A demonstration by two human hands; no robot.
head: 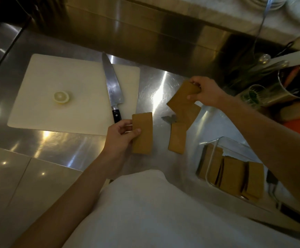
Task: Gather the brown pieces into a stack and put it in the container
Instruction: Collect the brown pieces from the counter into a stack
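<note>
Mid-frame, the left hand [121,135] pinches one brown piece [142,133]; the right hand [205,92] pinches another [184,97] upper right of it.

Beside the clear container [215,158], your right forearm [271,133] covers its far end and part of the brown pieces [235,174] inside, and the small grey scrap [169,119] beyond it is too blurred to identify.
</note>
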